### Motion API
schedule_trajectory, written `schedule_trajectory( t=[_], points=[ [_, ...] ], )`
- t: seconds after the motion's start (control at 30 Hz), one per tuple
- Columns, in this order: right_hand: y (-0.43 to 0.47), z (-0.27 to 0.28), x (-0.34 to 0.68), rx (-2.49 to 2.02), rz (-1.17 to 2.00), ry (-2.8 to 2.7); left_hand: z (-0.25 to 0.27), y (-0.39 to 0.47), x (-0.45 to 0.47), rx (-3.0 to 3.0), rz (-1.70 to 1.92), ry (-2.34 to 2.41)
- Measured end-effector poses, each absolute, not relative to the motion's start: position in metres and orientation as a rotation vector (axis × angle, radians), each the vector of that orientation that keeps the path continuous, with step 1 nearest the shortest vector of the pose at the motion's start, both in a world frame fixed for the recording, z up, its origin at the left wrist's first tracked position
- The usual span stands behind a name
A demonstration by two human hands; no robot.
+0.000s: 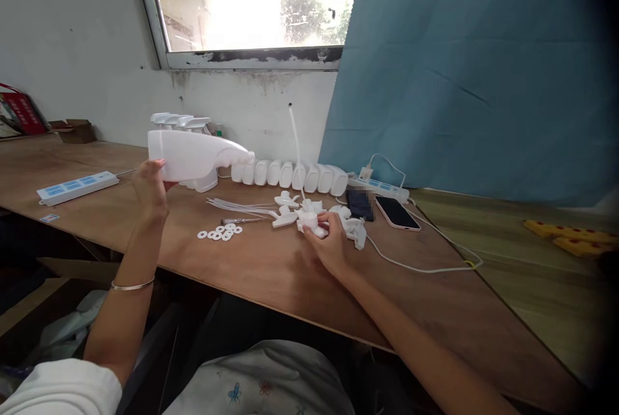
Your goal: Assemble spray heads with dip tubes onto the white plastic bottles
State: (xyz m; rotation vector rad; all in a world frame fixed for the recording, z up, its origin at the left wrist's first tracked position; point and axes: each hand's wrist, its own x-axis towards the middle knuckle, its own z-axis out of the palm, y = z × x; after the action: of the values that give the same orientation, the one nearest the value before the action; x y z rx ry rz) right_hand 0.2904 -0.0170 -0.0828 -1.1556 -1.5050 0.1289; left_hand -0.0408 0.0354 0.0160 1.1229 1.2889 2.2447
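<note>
White bottle [193, 154] is held sideways in the left hand's [152, 184] grip, raised left of the bottle row [289, 175]; in front of that row, the right hand [331, 241] pinches a spray head [309, 218], its tube [296, 144] pointing up.

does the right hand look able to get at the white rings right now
Probably not without letting go first: the right hand holds a white spray head. Otherwise the way looks free, since the white rings lie uncovered near the front of the brown table.
</note>
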Motion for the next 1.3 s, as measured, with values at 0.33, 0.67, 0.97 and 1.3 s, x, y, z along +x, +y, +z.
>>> schedule_trajectory(
  t=[0.33, 0.67, 0.97, 1.3],
  points=[
    [-0.015, -0.091, 0.292, -1.268, 0.044, -1.653, -0.018, 0.043, -0.060, 0.671, 2.132, 0.950],
    [-0.013, -0.099, 0.291, -1.289, 0.018, -1.759, -0.024, 0.049, -0.074, 0.513, 2.201, 0.877],
    [-0.015, -0.097, 0.291, -1.261, 0.014, -1.769, -0.021, 0.047, -0.073, 0.535, 2.167, 0.866],
    [-0.017, -0.100, 0.292, -1.091, -0.017, -1.752, -0.032, 0.037, -0.023, 0.824, 1.979, 0.908]
  ],
)
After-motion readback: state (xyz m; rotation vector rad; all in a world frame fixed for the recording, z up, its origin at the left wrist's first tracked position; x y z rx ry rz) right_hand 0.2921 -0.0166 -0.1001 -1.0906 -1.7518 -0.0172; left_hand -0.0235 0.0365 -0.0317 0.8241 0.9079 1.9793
